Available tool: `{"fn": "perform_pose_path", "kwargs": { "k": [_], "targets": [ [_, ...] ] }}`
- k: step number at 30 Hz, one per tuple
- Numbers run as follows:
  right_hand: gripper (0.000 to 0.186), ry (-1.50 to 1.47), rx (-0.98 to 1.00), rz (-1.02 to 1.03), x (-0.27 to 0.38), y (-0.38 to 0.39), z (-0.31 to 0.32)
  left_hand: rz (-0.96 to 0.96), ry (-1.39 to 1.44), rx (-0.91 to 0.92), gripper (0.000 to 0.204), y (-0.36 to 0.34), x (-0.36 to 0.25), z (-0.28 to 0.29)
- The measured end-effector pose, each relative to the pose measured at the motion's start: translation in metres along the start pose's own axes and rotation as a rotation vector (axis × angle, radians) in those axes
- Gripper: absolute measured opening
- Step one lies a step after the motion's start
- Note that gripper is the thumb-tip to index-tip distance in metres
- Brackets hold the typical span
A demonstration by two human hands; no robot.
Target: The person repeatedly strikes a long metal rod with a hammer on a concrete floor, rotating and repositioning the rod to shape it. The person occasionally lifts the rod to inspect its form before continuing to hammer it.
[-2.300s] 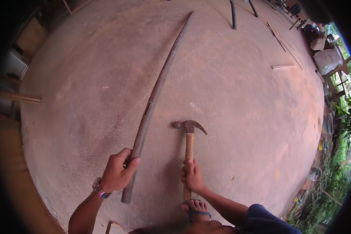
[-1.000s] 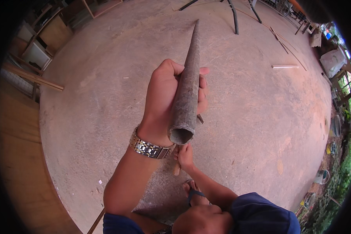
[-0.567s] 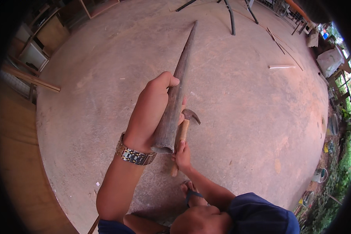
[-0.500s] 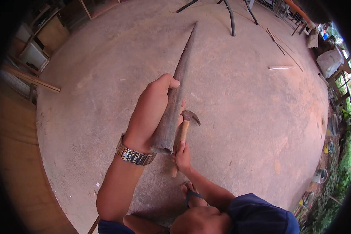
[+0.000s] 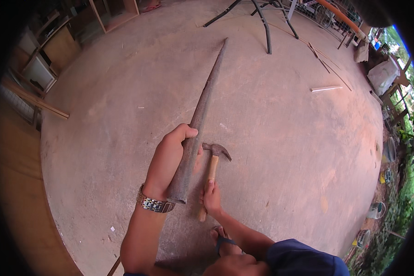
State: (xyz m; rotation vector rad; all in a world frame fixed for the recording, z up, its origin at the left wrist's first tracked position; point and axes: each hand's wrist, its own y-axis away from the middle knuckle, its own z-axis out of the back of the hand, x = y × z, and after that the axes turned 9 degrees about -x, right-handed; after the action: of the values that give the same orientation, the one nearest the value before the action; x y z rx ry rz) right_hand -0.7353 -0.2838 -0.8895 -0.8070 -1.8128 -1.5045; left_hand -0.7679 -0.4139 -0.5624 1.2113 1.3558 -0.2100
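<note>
While wrapped tight round a long, tapering grey-brown pole [image 5: 195,133], rough and weathered, running from frame centre to a point at upper middle, left hand [image 5: 168,161] with metal link wristwatch [image 5: 154,204] at lower centre; right hand [image 5: 211,198] closed on pale wooden handle of a claw hammer [image 5: 212,168], dark steel head resting on dusty, reddish concrete floor [image 5: 285,152]; sandalled foot [image 5: 225,241] just below

Concrete floor [image 5: 285,152]; wood strip [image 5: 325,88]; buckets [image 5: 376,210]
</note>
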Motion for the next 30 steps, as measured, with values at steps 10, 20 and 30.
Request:
{"fn": "perform_pose_path", "kwargs": {
  "k": [10,20,30],
  "targets": [
    [0.038,-0.020,0.024,-0.007,0.001,0.000,0.002,0.005,0.036,0.006,0.016,-0.006,0.016,0.011],
    [0.043,0.058,0.029,0.313,-0.030,-0.018,0.003,-0.034,-0.005,0.023,0.019,0.009,0.020,-0.026],
    [0.043,0.090,0.004,0.245,-0.044,-0.010,0.013,-0.112,-0.105,0.072,0.043,0.009,0.036,-0.034]
  ]
}}
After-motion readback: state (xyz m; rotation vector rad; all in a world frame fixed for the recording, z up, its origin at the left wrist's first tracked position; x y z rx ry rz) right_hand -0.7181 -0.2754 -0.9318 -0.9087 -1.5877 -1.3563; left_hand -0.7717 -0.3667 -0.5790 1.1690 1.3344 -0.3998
